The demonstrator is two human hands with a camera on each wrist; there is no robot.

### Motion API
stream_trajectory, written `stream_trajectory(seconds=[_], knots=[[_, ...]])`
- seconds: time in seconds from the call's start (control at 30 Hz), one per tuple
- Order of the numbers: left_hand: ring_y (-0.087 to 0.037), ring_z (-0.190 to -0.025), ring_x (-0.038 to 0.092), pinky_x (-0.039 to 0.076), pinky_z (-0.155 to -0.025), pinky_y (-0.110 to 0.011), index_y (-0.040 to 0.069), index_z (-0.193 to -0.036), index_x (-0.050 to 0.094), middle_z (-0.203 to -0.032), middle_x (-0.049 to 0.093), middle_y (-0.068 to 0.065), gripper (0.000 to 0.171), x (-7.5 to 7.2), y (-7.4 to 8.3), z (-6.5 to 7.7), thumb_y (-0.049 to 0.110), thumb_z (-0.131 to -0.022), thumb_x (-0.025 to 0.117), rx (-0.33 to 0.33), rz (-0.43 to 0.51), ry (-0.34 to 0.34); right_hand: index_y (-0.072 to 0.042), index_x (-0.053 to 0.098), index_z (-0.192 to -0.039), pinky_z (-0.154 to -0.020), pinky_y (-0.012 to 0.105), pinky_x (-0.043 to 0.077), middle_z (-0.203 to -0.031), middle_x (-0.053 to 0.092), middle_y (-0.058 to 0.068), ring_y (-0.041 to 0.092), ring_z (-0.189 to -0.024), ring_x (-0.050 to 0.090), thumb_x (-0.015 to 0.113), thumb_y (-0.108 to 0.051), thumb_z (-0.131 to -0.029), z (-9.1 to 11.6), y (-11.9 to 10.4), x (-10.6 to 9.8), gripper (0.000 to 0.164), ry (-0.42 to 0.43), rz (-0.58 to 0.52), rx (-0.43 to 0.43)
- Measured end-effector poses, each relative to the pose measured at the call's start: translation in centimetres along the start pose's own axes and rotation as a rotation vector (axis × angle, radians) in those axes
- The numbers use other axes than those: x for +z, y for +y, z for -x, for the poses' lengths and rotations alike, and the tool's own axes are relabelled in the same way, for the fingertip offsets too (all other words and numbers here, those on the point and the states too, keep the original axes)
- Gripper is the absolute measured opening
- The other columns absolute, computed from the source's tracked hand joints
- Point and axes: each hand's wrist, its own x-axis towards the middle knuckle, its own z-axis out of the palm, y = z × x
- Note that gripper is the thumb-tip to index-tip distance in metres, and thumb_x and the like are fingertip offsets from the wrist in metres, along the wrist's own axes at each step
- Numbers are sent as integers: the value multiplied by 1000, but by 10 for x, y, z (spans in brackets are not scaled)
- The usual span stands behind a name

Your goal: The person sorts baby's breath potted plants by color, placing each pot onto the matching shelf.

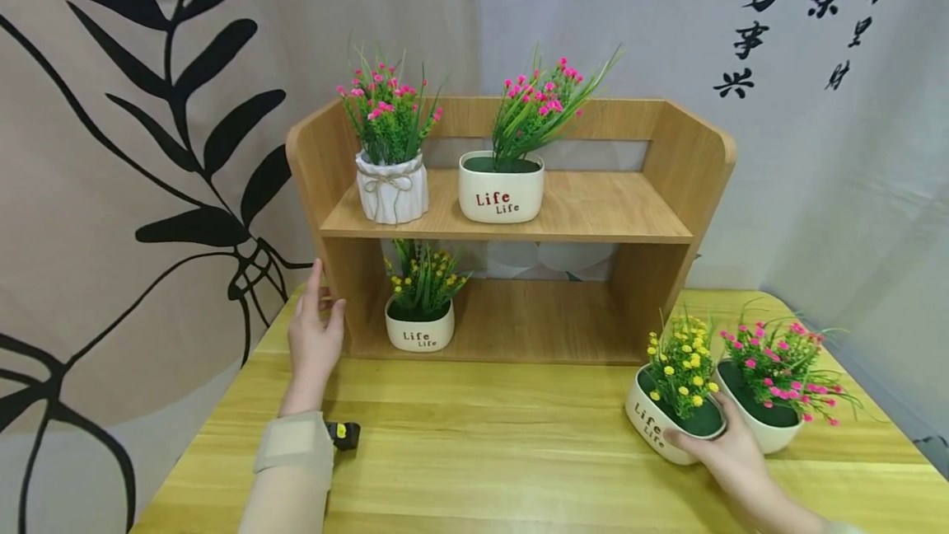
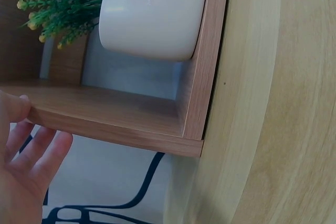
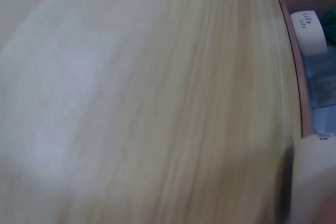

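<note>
My right hand (image 1: 730,447) grips a white oval "Life" flowerpot (image 1: 652,427) of yellow artificial flowers by its rim, thumb on the front. The pot is tilted; whether it touches the table I cannot tell. Right beside it is another white flowerpot (image 1: 774,433) with pink flowers. My left hand (image 1: 317,336) rests at the left side of a wooden two-tier shelf (image 1: 511,227), fingers fairly straight. In the left wrist view the thumb touches the side panel (image 2: 105,111) and the fingers lie along its outer side. A yellow-flowered pot (image 1: 419,334) stands on the lower tier, at left.
On the upper tier stand a white pot (image 1: 393,192) tied with twine and a white "Life" pot (image 1: 501,196), both pink-flowered. A small black object (image 1: 344,435) sits by the left forearm on the wooden table (image 1: 482,443). Printed curtains (image 1: 593,15) hang behind.
</note>
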Motion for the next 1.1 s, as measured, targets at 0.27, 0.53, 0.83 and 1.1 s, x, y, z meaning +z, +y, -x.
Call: stream_trajectory(seconds=[0.27, 0.53, 0.83, 1.1], knots=[[-40, -100, 58, 55, -75, -53, 32, -155, 24, -123, 53, -24, 79, 0, 1, 0, -4, -93, 59, -4, 9, -4, 6, 36, -137, -79, 7, 37, -127, 52, 30, 3, -98, 52, 86, -16, -72, 13, -11, -3, 84, 16, -2, -88], [-40, -101, 58, 55, -76, -53, 34, -155, 23, -124, 52, -23, 79, 0, 0, 0, -3, -94, 58, -16, 13, -11, 7, 35, -138, -81, 8, 37, -131, 50, 30, 9, -105, 52, 85, -17, -73, 28, -28, -5, 86, -69, -9, -40], [-39, -100, 59, 55, -76, -53, 33, -155, 23, -122, 53, -24, 79, 1, 0, 0, -3, -93, 59, -19, 5, -8, 5, 36, -137, -81, 19, 48, -125, 55, 28, 12, -101, 58, 85, -6, -69, 32, -44, -2, 85, -133, -113, -141], [-39, -100, 58, 55, -75, -53, 31, -155, 24, -122, 53, -24, 79, 1, -1, 0, -3, -93, 59, -4, -1, -1, 3, 34, -140, -78, 23, 52, -125, 55, 27, 3, -95, 59, 86, -4, -66, 31, -54, -1, 91, -213, -165, -201]])
